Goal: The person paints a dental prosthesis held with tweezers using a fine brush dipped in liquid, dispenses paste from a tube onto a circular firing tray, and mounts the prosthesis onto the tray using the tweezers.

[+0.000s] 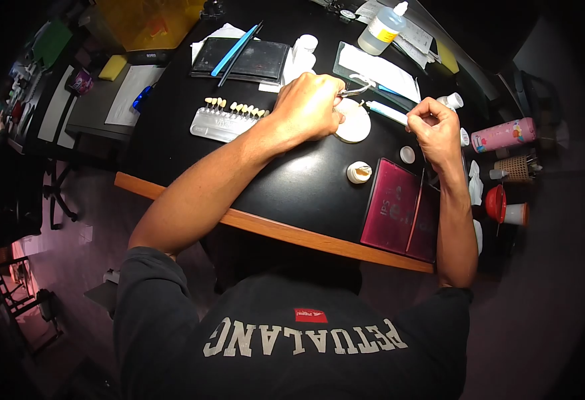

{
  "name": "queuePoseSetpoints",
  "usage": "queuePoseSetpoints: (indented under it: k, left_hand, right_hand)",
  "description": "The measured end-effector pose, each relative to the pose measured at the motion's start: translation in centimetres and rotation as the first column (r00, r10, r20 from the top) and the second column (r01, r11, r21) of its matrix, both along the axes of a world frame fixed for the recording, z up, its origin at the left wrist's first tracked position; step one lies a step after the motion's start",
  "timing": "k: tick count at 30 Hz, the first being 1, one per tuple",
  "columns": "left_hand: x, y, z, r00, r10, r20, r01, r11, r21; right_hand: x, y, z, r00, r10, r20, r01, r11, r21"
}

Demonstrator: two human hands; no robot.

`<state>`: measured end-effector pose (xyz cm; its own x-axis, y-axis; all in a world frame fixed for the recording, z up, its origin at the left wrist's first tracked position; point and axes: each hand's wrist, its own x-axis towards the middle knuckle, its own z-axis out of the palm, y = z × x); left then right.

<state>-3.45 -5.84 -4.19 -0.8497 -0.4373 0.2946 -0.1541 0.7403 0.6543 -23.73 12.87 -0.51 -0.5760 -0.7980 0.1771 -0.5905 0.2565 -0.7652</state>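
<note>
My left hand (309,107) is closed on a metal clamp-like tool (354,89) above a round cream-coloured disc (355,123). The fingers of my right hand (436,127) are pinched together beside the near end of a white tube-like item (388,112); what they hold is too small to make out. Left of my left hand lies a clear holder (218,125) with a row of tooth-shaped shade tabs. A small open white jar (359,173) stands nearer the desk edge, with a round white lid (407,155) to its right.
A magenta case (389,207) lies by the wooden desk edge (306,238). Behind are a dark case (259,60), white bottles (304,50), a yellow-labelled bottle (380,31) and white paper (379,70). A pink bottle (504,135) and a red bowl (494,203) sit at right.
</note>
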Motion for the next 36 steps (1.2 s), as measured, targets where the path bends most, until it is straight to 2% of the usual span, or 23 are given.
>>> queuePoseSetpoints:
  k: [4, 6, 10, 12, 14, 16, 18, 19, 20, 21, 24, 25, 28, 31, 34, 36]
  left_hand:
    - [0.3, 0.1, 0.7, 1.0, 0.015, 0.023, -0.014, 1.0, -0.026]
    - [0.0, 0.2, 0.2, 0.998, 0.031, -0.045, -0.032, 0.999, -0.006]
    - [0.0, 0.3, 0.6, 0.984, 0.03, -0.178, -0.024, 0.999, 0.034]
    - [0.4, 0.6, 1.9, 0.993, 0.027, -0.111, -0.018, 0.997, 0.079]
    - [0.2, 0.5, 1.6, 0.982, 0.008, -0.188, 0.01, 0.995, 0.095]
    - [0.3, 0.8, 1.9, 0.986, 0.018, -0.167, 0.003, 0.992, 0.128]
    - [0.3, 0.8, 2.3, 0.98, 0.017, -0.199, 0.021, 0.982, 0.189]
    - [0.1, 0.7, 2.0, 0.971, 0.009, -0.24, 0.049, 0.971, 0.233]
    - [-0.1, 0.7, 1.6, 0.96, 0.001, -0.28, 0.08, 0.958, 0.277]
    - [-0.2, 0.8, 1.4, 0.931, -0.033, -0.363, 0.126, 0.964, 0.236]
    - [-0.4, 2.2, 2.0, 0.905, 0.027, -0.424, 0.128, 0.934, 0.333]
    - [-0.6, 2.2, 1.8, 0.91, 0.023, -0.415, 0.147, 0.916, 0.373]
    - [-0.7, 2.5, 1.6, 0.881, 0.011, -0.472, 0.304, 0.753, 0.584]
    - [-0.3, 2.9, 2.4, 0.857, 0.075, -0.51, 0.326, 0.688, 0.649]
    - [-0.3, 2.8, 2.6, 0.845, 0.081, -0.529, 0.321, 0.715, 0.622]
    - [-0.7, 2.2, 2.0, 0.839, 0.064, -0.54, 0.332, 0.726, 0.603]
  right_hand:
    - [0.7, 0.2, 0.0, 0.986, -0.046, -0.162, 0.049, 0.999, 0.015]
    - [1.0, 0.5, -0.6, 0.992, -0.016, -0.125, 0.02, 0.999, 0.036]
    - [2.0, 0.2, -0.3, 0.94, 0.037, -0.339, -0.034, 0.999, 0.014]
    - [1.4, -0.2, -0.6, 0.905, 0.031, -0.425, -0.029, 1.0, 0.012]
    - [1.3, -0.4, -0.6, 0.868, 0.054, -0.494, -0.048, 0.999, 0.024]
    - [1.9, -0.6, -0.3, 0.876, 0.007, -0.483, -0.012, 1.0, -0.008]
    - [3.3, -0.9, 0.6, 0.867, 0.018, -0.498, -0.064, 0.995, -0.075]
    - [4.7, -1.0, 1.6, 0.95, 0.022, -0.312, -0.025, 1.0, -0.005]
    - [5.3, -1.1, 1.8, 0.978, 0.069, -0.195, -0.068, 0.998, 0.015]
    - [5.7, -1.4, 1.3, 0.983, 0.111, -0.148, -0.116, 0.993, -0.026]
    - [8.1, -2.2, 1.8, 0.986, 0.164, -0.007, -0.164, 0.98, -0.111]
    - [8.7, -2.4, 2.0, 0.986, 0.156, 0.061, -0.145, 0.977, -0.155]
    - [9.3, -3.3, 1.4, 0.963, 0.154, 0.22, -0.078, 0.944, -0.32]
    - [9.4, -3.1, 2.1, 0.914, 0.112, 0.389, 0.005, 0.958, -0.288]
    - [8.8, -3.0, 1.5, 0.931, 0.102, 0.349, 0.042, 0.923, -0.381]
    - [7.8, -2.4, 1.9, 0.927, 0.037, 0.372, 0.093, 0.942, -0.324]
